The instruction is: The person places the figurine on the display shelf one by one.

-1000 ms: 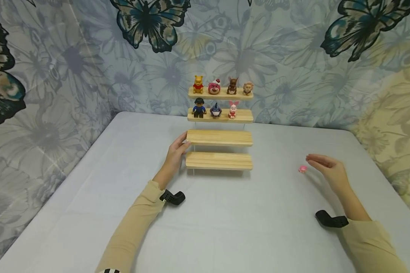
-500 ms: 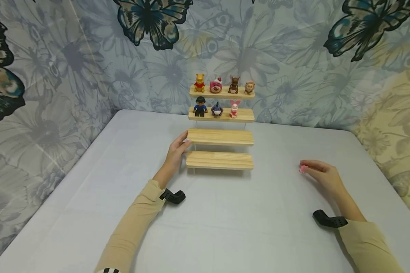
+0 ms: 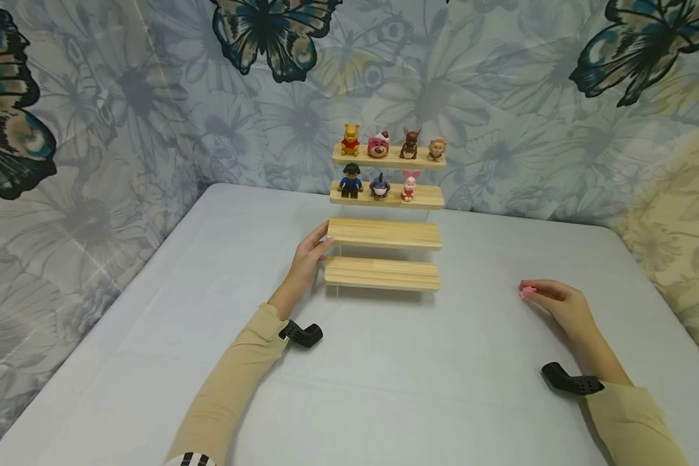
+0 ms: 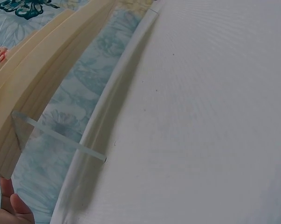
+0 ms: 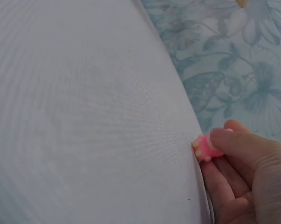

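A small pink toy figure (image 5: pixel 206 147) with pale yellow spots is pinched between thumb and fingers of my right hand (image 3: pixel 562 307), low over the right side of the white table. Fingers cover much of the toy. My left hand (image 3: pixel 304 264) grips the left end of the third board down on a four-step wooden display stand (image 3: pixel 384 234). In the left wrist view, its fingers and thumb (image 4: pixel 20 205) show at the board's end. The two lower boards are bare, with clear supports beneath.
On the top board stand several figures, including a yellow bear (image 3: pixel 351 141) and a pink bear (image 3: pixel 378 146). The second board holds a figure in blue (image 3: pixel 351 182), a blue-grey figure (image 3: pixel 380 187) and a pink piglet (image 3: pixel 408 186). Behind hangs a butterfly-patterned cloth (image 3: pixel 472 97).
My right hand has come down to the pink toy figure and taken it between thumb and fingers. The left hand stays at the stand. The head view has shifted slightly.
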Action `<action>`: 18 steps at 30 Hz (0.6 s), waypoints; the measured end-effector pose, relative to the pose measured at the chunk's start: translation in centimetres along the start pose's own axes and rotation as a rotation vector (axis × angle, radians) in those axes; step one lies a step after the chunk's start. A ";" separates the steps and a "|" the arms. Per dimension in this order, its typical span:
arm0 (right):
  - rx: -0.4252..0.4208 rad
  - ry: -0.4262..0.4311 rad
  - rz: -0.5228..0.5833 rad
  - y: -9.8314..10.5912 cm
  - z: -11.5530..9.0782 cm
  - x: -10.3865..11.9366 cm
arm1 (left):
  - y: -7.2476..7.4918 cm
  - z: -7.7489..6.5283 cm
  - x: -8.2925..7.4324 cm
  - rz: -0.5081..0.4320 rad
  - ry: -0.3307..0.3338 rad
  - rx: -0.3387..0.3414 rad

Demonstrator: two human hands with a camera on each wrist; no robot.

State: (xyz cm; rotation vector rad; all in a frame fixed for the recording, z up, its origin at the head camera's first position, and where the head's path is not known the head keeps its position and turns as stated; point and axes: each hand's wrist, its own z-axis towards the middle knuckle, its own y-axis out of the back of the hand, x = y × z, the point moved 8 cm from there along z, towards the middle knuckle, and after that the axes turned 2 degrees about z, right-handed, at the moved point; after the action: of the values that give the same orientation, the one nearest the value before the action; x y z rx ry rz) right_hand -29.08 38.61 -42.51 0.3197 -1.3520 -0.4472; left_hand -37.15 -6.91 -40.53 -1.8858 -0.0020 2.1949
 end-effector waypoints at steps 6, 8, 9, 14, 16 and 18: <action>-0.008 -0.033 -0.095 0.2 0.1 0.3 | -0.1 0.0 0.0 -0.014 -0.006 -0.007; -0.009 -0.041 -0.108 0.2 0.2 0.7 | -0.1 0.0 0.0 -0.012 -0.008 -0.008; -0.011 -0.042 -0.108 0.2 0.3 1.0 | -0.1 0.1 0.0 -0.013 -0.009 -0.009; -0.001 -0.037 -0.124 0.0 0.7 2.3 | 0.1 0.1 0.1 -0.005 -0.015 -0.010; 0.010 -0.032 -0.142 -0.2 0.8 2.6 | 0.1 0.1 0.1 -0.006 -0.016 -0.004; 0.012 -0.026 -0.149 -0.2 0.9 3.0 | 0.0 0.1 0.2 -0.007 -0.015 0.000</action>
State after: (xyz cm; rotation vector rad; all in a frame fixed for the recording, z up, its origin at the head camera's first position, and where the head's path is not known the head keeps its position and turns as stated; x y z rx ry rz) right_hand -29.51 36.99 -39.87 0.4274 -1.3619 -0.5688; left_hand -37.25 -6.88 -40.72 -1.8660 -0.0119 2.2046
